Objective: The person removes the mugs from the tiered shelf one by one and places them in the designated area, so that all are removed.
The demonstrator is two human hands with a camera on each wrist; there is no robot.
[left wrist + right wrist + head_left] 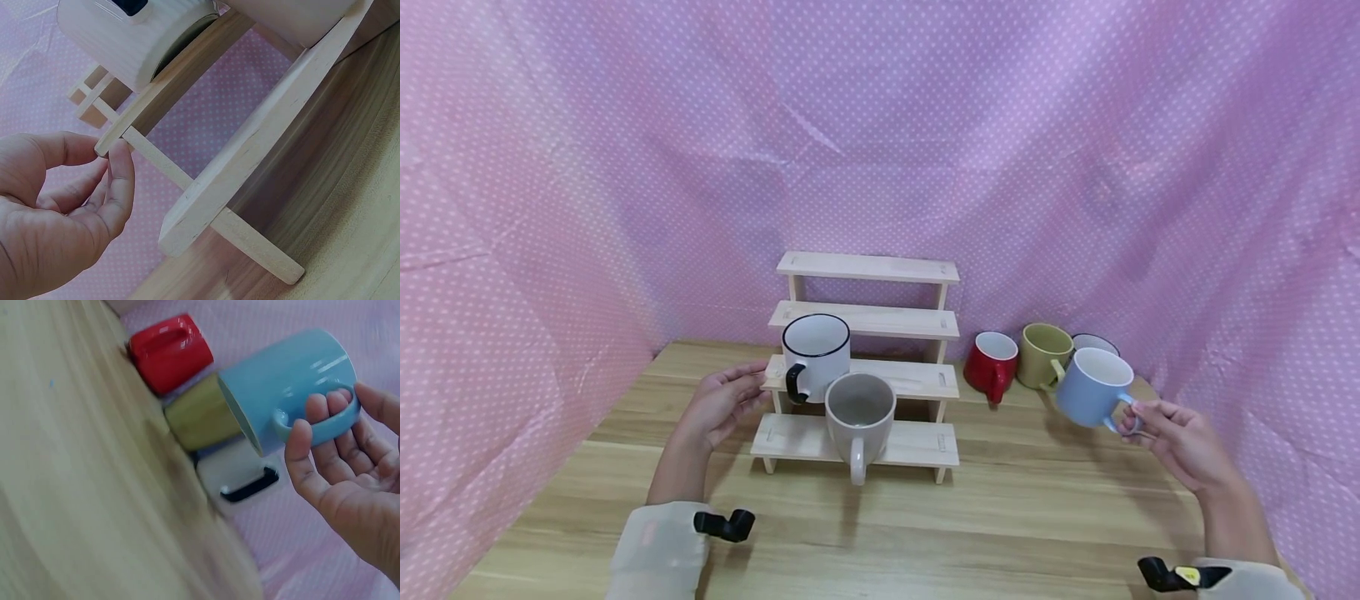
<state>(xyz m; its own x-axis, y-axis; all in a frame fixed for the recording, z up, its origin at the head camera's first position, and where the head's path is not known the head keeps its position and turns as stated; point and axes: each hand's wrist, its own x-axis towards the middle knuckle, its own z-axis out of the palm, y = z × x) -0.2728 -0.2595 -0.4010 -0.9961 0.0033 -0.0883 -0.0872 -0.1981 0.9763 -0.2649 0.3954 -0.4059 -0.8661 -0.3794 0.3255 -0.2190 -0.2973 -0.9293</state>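
Observation:
By its handle, my right hand (1176, 440) holds a light blue mug (1088, 393); the right wrist view shows the mug (287, 381) raised off the table with fingers curled through the handle. My left hand (721, 404) pinches the left end of a step on a wooden tiered stand (910, 379), thumb and finger at the board's tip (107, 142) in the left wrist view. On that step stands a white mug (820, 362) with a black rim and handle. A grey-beige mug (859, 417) sits on the lowest step, handle toward me.
Right of the stand, a red mug (991, 367) and an olive-yellow mug (1041, 354) stand on the wooden table (1000, 517). Another white mug with a black handle (240, 478) is partly behind the blue one in the head view. Pink dotted cloth (880, 167) hangs around the table.

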